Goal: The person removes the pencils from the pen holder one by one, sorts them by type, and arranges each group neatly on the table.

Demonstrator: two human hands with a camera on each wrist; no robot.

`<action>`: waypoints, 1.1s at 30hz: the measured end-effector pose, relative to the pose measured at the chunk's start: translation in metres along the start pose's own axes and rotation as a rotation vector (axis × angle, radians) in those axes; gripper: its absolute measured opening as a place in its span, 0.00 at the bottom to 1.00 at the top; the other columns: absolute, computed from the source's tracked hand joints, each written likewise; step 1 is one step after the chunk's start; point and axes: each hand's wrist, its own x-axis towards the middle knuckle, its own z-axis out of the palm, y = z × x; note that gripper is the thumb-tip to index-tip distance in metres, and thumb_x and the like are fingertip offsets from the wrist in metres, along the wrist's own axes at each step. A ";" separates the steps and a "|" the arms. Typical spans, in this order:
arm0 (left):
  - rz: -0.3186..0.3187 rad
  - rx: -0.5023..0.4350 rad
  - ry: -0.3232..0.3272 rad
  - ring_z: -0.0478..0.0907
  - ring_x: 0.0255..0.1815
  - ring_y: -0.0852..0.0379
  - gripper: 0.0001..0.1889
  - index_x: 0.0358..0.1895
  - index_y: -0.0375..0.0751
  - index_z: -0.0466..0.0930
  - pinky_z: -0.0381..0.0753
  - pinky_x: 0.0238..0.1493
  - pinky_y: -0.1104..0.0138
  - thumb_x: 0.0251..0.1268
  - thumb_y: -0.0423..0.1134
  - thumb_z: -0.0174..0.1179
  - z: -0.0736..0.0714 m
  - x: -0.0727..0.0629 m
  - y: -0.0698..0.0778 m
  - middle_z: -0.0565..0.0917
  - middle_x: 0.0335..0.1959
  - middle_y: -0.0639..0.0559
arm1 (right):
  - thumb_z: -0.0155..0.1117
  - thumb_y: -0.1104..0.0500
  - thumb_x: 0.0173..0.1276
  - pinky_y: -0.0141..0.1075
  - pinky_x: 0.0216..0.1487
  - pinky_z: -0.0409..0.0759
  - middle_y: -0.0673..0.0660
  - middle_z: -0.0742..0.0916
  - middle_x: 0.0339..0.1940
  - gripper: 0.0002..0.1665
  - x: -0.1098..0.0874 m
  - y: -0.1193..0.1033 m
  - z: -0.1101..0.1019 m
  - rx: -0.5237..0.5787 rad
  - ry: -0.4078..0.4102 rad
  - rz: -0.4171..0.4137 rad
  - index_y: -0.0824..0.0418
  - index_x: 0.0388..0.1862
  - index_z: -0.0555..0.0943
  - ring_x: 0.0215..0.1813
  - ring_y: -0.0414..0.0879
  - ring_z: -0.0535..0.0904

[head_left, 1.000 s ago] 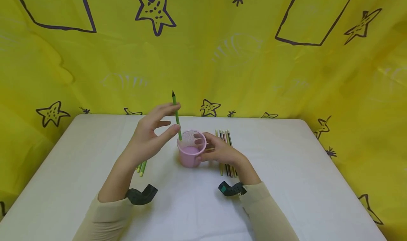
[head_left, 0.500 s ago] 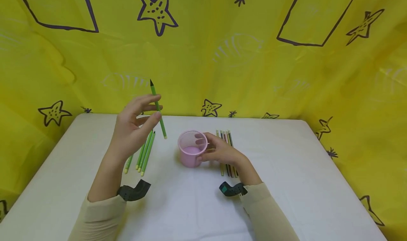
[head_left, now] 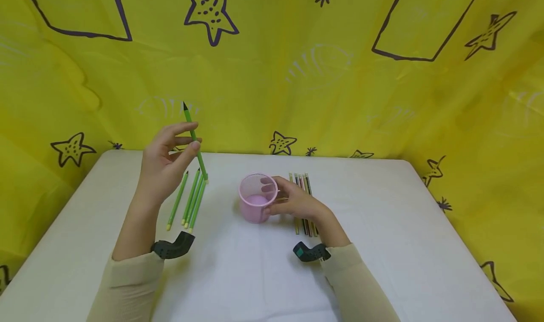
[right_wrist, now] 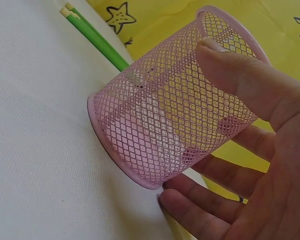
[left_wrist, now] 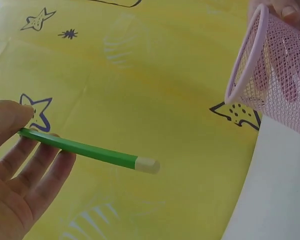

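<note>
My left hand is raised over the left side of the table and pinches a green pencil between thumb and fingers. Its black point is up; the pale yellow end slants down to the right, as the left wrist view also shows. In the middle stands a pink mesh pencil cup, with nothing visible inside it. My right hand holds this cup from the right, thumb on the near side and fingers around the far side. Below the left hand, several more green pencils lie on the white table.
Several dark and gold-coloured pencils lie side by side to the right of the cup, partly behind the right hand and wrist. A yellow curtain with drawn stars hangs behind the white-covered table. Each wrist wears a dark camera mount.
The left hand has carried its pencil left and slightly up, from the cup's rim to above the other green pencils, uncovering them. The right hand and cup have stayed put.
</note>
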 end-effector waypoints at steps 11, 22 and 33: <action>-0.106 0.061 0.007 0.79 0.48 0.63 0.18 0.62 0.44 0.78 0.81 0.44 0.77 0.71 0.36 0.60 -0.007 0.003 -0.020 0.78 0.61 0.53 | 0.77 0.63 0.58 0.50 0.64 0.77 0.61 0.78 0.66 0.47 0.001 -0.001 0.000 -0.011 0.006 0.017 0.55 0.74 0.65 0.62 0.57 0.79; -0.212 0.148 -0.037 0.79 0.45 0.65 0.16 0.60 0.42 0.79 0.79 0.41 0.79 0.73 0.38 0.59 -0.011 0.002 -0.038 0.79 0.61 0.49 | 0.77 0.64 0.58 0.51 0.64 0.77 0.61 0.77 0.67 0.47 0.001 0.000 -0.001 -0.002 0.003 0.008 0.54 0.74 0.65 0.63 0.57 0.78; -0.295 0.197 -0.099 0.81 0.46 0.54 0.15 0.59 0.40 0.77 0.83 0.37 0.75 0.73 0.35 0.58 -0.013 0.001 -0.052 0.80 0.57 0.46 | 0.77 0.64 0.58 0.51 0.64 0.76 0.62 0.78 0.66 0.47 0.001 0.000 -0.001 0.008 0.004 0.004 0.54 0.74 0.65 0.63 0.58 0.78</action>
